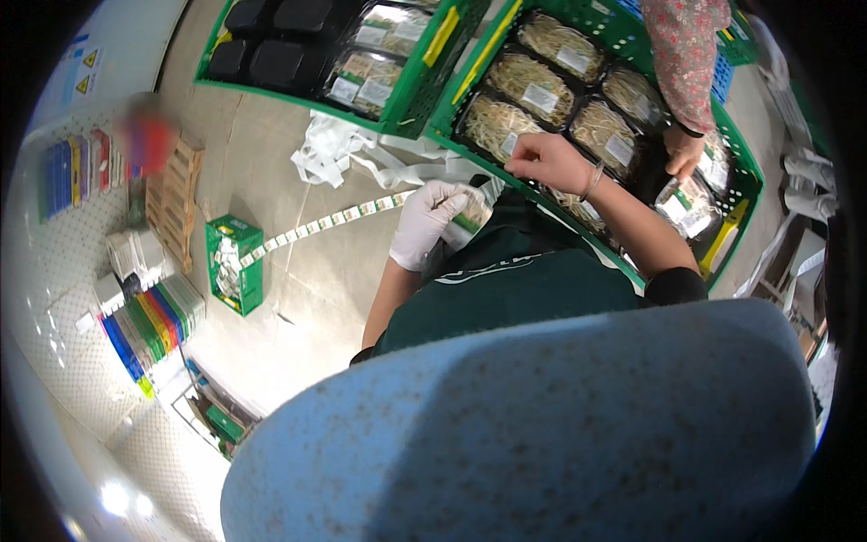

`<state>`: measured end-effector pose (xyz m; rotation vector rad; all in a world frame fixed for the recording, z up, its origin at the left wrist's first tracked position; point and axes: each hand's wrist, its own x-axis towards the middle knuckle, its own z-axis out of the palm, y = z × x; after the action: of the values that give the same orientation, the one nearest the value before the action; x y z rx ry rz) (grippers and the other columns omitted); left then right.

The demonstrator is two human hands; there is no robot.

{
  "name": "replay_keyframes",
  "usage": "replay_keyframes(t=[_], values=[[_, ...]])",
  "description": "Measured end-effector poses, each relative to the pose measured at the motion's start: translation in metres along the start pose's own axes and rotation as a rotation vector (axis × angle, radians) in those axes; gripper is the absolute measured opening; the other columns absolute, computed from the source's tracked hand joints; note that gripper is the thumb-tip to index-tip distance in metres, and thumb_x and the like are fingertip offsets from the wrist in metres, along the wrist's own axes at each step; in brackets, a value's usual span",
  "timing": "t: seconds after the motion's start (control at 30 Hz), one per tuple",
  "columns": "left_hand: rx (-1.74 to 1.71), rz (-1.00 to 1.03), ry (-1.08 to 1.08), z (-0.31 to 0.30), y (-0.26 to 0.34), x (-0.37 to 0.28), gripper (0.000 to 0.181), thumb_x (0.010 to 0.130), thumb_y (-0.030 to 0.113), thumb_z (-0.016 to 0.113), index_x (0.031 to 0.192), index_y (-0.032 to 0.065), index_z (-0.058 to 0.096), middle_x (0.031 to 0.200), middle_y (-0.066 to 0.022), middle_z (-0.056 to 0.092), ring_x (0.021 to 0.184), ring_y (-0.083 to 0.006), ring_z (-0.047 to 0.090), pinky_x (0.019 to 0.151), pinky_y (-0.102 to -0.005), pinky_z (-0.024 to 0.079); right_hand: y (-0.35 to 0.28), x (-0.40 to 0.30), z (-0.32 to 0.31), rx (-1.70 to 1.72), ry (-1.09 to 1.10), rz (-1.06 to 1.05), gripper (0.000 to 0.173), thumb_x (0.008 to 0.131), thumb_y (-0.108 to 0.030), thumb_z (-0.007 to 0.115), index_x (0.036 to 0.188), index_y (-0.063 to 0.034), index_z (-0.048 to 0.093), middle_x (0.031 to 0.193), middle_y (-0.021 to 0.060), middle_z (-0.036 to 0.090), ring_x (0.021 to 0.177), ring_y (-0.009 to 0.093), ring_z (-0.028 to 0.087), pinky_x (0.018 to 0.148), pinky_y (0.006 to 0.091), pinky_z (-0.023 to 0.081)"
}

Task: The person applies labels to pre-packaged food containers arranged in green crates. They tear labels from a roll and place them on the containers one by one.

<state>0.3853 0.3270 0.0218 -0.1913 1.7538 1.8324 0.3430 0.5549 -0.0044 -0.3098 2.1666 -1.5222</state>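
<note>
My left hand [430, 217], in a white glove, holds the end of a strip of printed labels [325, 222] in front of my dark green apron. This strip runs across to a small green crate at the left. My bare right hand [552, 162], a bracelet at its wrist, is over the near edge of a large green crate [748, 159], beside a clear-covered tray of bean sprouts [498, 125]. Its thumb and fingertips are close together; whether they hold anything cannot be told. More sprout trays fill the crate. At its right part, a co-worker's hand [684, 149] touches a labelled tray [687, 206].
Another green crate [399, 101] at the top holds black trays and labelled packs. White backing strip [332, 149] lies in a heap beside the crates. The small green crate [254, 278] stands on the floor, near a wooden pallet [173, 203] and stacked coloured crates [152, 322].
</note>
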Motion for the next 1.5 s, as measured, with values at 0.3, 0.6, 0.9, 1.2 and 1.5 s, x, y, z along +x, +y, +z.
replay_keyframes(t=[0.3,0.6,0.9,1.2,1.5], values=[[0.191,0.05,0.046,-0.023,0.008,0.018,0.014,0.081,0.014,0.058,0.081,0.0005,0.056,0.071,-0.0014,0.057,0.063,-0.0061,0.05,0.056,-0.0204,0.041,-0.035,0.024,0.043,-0.012,-0.084,-0.085,0.022,0.071,-0.022,0.064,0.076,-0.0035,0.053,0.063,0.0063,0.058,0.057,0.018,0.057,0.054,0.0274,0.044],[0.015,-0.076,-0.105,-0.021,-0.006,0.036,0.015,0.08,0.015,0.059,0.077,0.0016,0.054,0.069,-0.0014,0.057,0.061,-0.0063,0.05,0.053,-0.0197,0.041,-0.008,0.028,0.035,0.34,-0.329,0.077,0.022,0.074,-0.02,0.064,0.082,-0.0001,0.059,0.074,0.0039,0.06,0.067,0.007,0.052,0.063,0.0231,0.043],[0.172,-0.097,0.014,-0.037,-0.005,0.035,0.016,0.076,0.016,0.062,0.078,0.0003,0.057,0.069,-0.0018,0.057,0.061,-0.0068,0.05,0.055,-0.0215,0.04,-0.019,0.03,0.035,-0.021,0.106,-0.048,0.019,0.075,-0.023,0.059,0.082,-0.0051,0.06,0.072,0.0105,0.061,0.067,0.022,0.059,0.062,0.0303,0.046],[0.039,-0.157,0.276,-0.097,-0.007,-0.002,0.015,0.074,0.014,0.062,0.074,0.0006,0.057,0.067,-0.0033,0.059,0.06,-0.0076,0.053,0.051,-0.0206,0.041,0.121,0.101,0.046,-0.923,0.289,0.211,0.036,0.075,-0.028,0.053,0.102,-0.0045,0.048,0.101,0.0116,0.053,0.099,0.027,0.048,0.082,0.0357,0.038],[-0.118,-0.131,0.18,-0.073,-0.002,0.001,0.019,0.08,0.014,0.057,0.092,-0.0009,0.055,0.077,-0.0048,0.06,0.065,-0.0085,0.055,0.058,-0.0205,0.043,0.126,0.094,0.068,-1.057,0.213,0.058,0.066,0.08,-0.04,0.045,0.131,-0.0042,0.024,0.139,0.0103,0.019,0.127,0.023,0.018,0.1,0.0387,0.017]])
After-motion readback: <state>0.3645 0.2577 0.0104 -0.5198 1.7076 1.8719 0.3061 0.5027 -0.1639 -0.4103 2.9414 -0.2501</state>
